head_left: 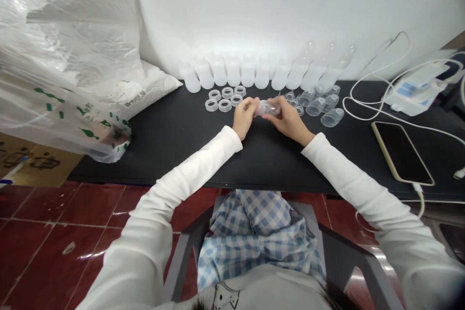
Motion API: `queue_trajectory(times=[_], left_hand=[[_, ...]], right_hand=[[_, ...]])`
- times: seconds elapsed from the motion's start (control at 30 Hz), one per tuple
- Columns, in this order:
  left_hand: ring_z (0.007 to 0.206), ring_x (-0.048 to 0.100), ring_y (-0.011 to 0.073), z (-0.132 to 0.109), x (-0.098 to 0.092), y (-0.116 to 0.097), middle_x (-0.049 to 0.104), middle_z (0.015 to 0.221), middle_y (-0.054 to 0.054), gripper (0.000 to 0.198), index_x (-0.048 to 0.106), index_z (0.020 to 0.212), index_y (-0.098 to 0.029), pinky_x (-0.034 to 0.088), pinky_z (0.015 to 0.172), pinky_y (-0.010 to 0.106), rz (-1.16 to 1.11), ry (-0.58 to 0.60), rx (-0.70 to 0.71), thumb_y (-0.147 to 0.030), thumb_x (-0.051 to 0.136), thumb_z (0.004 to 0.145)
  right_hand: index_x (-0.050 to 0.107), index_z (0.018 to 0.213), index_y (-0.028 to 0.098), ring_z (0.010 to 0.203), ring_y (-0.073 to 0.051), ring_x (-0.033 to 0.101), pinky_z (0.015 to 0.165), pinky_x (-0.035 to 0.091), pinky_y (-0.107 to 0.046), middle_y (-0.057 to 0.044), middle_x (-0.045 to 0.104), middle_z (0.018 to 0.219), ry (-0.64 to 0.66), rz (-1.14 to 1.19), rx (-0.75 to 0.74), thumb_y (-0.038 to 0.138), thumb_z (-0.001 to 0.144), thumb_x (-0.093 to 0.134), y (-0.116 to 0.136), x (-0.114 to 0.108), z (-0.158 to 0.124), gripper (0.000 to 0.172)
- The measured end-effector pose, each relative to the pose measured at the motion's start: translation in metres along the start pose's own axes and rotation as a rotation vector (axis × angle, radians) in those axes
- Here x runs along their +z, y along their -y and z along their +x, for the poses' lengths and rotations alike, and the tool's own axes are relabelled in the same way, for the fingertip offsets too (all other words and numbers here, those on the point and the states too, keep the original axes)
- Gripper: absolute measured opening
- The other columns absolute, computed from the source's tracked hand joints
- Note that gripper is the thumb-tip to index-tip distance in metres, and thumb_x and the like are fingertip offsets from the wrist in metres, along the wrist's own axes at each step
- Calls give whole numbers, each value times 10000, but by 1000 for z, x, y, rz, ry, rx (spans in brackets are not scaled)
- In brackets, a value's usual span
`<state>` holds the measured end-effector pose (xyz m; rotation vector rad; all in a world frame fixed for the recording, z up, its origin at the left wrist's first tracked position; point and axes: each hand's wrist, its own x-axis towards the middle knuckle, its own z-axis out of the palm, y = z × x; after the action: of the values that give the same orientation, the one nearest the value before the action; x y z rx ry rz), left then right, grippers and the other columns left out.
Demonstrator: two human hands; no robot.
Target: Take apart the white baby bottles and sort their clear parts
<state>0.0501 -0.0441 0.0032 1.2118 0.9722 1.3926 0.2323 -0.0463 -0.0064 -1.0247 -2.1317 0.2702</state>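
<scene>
Smooth-looking clear plastic piece (pixel 268 108) held between two hands above a black table (pixel 174 140); it could slip or twist askew if the fingertips pinch unevenly. The right hand (pixel 286 118) is close to loose clear cups (pixel 332 117) at three o'clock, so a sideways swing might topple them; a nudge from the left hand (pixel 246 115) could scatter the white rings (pixel 225 105) near its ten o'clock. The piece lies at the left hand's three o'clock and the right's nine. Both hands are nearly closed, fingers curled on its opposite ends; how firmly, I cannot tell. White bottles (pixel 261 75) line twelve o'clock.
</scene>
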Motion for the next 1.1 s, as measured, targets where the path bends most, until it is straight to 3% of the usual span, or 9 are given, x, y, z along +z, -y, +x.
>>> queue_trajectory(times=[0.1, 0.2, 0.37, 0.53, 0.7, 0.8, 0.9, 1.1], left_hand=[[554, 371, 78, 10, -7, 5, 385, 594, -49, 538, 439, 604, -195, 342, 546, 247, -43, -66, -98, -468, 757, 942], [547, 389, 70, 14, -9, 5, 420, 613, -45, 523, 459, 617, -192, 341, 522, 241, -56, -62, -94, -479, 751, 944], [562, 412, 71, 12, -4, 5, 460, 626, -36, 494, 481, 633, -189, 340, 516, 226, -61, -52, -141, -458, 704, 981], [609, 426, 83, 11, -2, 7, 452, 654, -28, 510, 478, 628, -186, 354, 535, 221, -55, -50, -145, -481, 715, 970], [662, 460, 94, 8, -1, 4, 464, 697, -21, 475, 499, 656, -184, 369, 553, 207, -54, -29, -137, -467, 723, 965], [700, 489, 97, 6, -1, 3, 477, 723, -20, 462, 490, 666, -185, 387, 574, 193, -58, -14, -123, -452, 718, 966], [727, 513, 103, 6, -1, 4, 495, 739, -17, 428, 498, 677, -187, 407, 590, 188, -55, -9, -111, -422, 700, 973], [755, 533, 115, 2, 1, -1, 539, 771, -10, 353, 566, 711, -195, 443, 643, 209, -50, 13, -40, -386, 683, 985]], right_hand=[[666, 1167, 245, 1040, -252, 655, 897, 580, -423, -137, 656, 1227, 89, -137, -220, 339, 1086, 400, 5, -8, 2, 294], [668, 1255, 242, 913, -228, 654, 782, 563, -368, -128, 665, 1188, 109, -195, -234, 382, 1064, 495, 14, -26, 0, 294], [648, 1278, 208, 726, -223, 633, 700, 534, -365, -93, 714, 976, 38, -219, 25, 576, 998, 595, 21, -77, -20, 466], [650, 1225, 150, 686, -280, 635, 785, 521, -457, -59, 633, 703, 108, -522, 213, 667, 986, 560, -6, -108, -53, 577], [589, 1276, 90, 881, -348, 670, 861, 508, -505, -184, 688, 951, 133, -686, 192, 662, 1010, 514, -27, -107, -64, 636], [568, 1331, 87, 1061, -398, 644, 913, 498, -530, -244, 649, 1130, 109, -694, 194, 653, 997, 552, -21, -107, -57, 658], [584, 1328, 101, 1128, -409, 609, 940, 486, -540, -250, 616, 1186, 47, -674, 191, 650, 1003, 547, -6, -102, -43, 639], [642, 1167, 177, 1016, -357, 625, 923, 482, -515, -183, 667, 1059, -30, -415, 29, 602, 1065, 429, 18, -52, -4, 485]])
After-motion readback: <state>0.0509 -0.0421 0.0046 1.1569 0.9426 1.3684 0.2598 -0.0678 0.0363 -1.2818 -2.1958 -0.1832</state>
